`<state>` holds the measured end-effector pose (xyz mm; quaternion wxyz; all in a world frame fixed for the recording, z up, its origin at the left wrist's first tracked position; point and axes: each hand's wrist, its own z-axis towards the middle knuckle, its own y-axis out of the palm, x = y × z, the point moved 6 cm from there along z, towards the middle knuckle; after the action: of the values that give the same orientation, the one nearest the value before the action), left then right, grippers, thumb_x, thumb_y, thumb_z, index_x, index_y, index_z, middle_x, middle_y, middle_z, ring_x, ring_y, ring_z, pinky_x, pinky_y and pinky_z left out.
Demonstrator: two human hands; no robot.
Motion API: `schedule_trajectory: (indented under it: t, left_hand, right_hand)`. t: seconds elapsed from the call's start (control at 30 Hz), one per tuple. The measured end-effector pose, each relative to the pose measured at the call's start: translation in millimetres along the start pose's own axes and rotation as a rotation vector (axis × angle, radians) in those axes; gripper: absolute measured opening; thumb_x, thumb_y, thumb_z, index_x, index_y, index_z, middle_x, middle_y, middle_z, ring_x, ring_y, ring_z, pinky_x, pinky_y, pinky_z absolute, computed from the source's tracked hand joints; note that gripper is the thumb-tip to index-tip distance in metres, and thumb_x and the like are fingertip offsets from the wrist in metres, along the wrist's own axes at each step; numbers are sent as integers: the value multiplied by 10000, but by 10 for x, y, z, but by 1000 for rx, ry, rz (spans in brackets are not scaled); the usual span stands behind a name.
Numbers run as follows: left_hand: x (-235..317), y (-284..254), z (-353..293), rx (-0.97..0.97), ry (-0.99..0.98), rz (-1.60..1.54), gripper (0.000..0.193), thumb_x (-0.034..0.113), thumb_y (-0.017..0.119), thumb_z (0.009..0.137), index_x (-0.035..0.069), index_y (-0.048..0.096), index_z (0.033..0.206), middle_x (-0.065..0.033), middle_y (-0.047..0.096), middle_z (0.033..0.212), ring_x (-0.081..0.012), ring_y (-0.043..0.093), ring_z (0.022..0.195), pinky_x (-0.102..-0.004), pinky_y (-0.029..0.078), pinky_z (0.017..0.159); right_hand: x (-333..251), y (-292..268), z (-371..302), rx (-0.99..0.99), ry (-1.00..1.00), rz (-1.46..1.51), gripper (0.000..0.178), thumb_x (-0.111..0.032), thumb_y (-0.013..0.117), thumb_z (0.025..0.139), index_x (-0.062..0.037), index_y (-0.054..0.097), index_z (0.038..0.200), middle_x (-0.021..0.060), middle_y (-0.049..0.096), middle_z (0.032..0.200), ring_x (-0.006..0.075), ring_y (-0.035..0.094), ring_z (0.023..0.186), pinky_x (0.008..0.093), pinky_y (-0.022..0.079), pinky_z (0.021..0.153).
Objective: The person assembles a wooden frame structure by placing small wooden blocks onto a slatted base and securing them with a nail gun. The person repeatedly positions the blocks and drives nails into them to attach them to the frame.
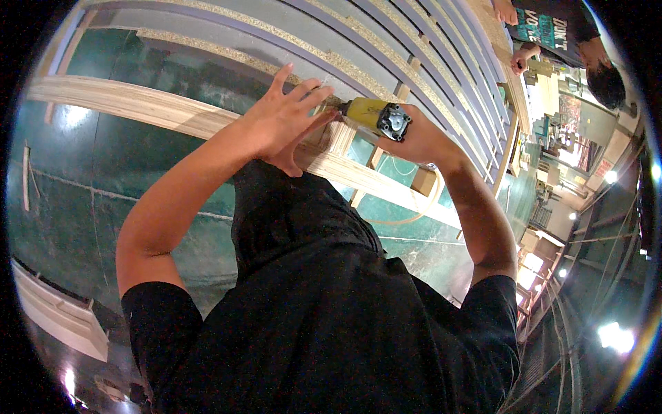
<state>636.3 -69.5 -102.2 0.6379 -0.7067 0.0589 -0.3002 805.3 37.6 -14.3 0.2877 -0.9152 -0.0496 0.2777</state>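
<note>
In my right hand [418, 138] is a yellow nail gun [367, 114], its fingers wrapped round the grip. The dark nose points left and meets the timber close to my left hand [286, 124]. That left hand is open with fingers spread, resting on or just over the frame's edge; its underside is hidden. Under both hands runs a long pale plywood rail [131, 102]. A short wood block [336, 138] sits against it, right by the gun's nose. What the nose presses on is partly covered.
Beyond my hands stretch several parallel grey and chipboard slats [276, 38]. A thin tan hose [414, 219] curves over the green floor [179, 172], near a small brown block [424, 181]. Another person [552, 31] stands at the far right by the frame. White boards [58, 310] lie at lower left.
</note>
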Motion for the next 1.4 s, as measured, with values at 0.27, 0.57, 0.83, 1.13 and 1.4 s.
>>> schedule_trajectory:
  t: [0.27, 0.57, 0.83, 1.13, 1.4]
  left_hand:
    - [-16, -5, 11, 15, -16, 8, 1202, 648, 890, 547, 130, 456, 1541, -137, 359, 1616, -320, 291, 1529, -673, 119, 1232]
    - [-8, 33, 37, 14, -10, 19, 1162, 658, 884, 541, 108, 516, 1496, -128, 373, 1599, -319, 314, 1507, -680, 149, 1216]
    - [3, 109, 53, -35, -18, -23, 1356, 725, 878, 459, 90, 411, 1562, -138, 282, 1646, -333, 253, 1529, -698, 99, 1217]
    - [3, 70, 34, 24, -25, -3, 1339, 725, 871, 437, 100, 446, 1543, -112, 318, 1638, -305, 270, 1526, -687, 107, 1217]
    - [-18, 108, 40, 46, -36, 0, 1310, 726, 873, 424, 98, 489, 1507, -97, 336, 1636, -291, 284, 1524, -675, 116, 1220]
  right_hand:
    - [54, -30, 64, -59, 51, -149, 663, -283, 873, 783, 17, 582, 1298, 130, 690, 1101, 191, 672, 987, 344, 555, 887]
    - [82, -9, 57, -72, 1, -102, 643, -269, 861, 785, 6, 583, 1295, 138, 694, 1117, 217, 684, 1007, 356, 558, 893]
    - [21, -25, 143, -107, 18, -262, 649, -276, 854, 783, -9, 582, 1308, 170, 683, 1115, 275, 681, 1027, 378, 544, 919]
    - [160, -19, 177, -57, -50, -212, 568, -227, 842, 785, -15, 613, 1260, 169, 687, 1139, 266, 688, 1020, 374, 547, 909]
    - [88, -26, 150, 1, -35, -344, 553, -234, 850, 810, -16, 608, 1257, 143, 721, 1083, 241, 704, 982, 351, 557, 886]
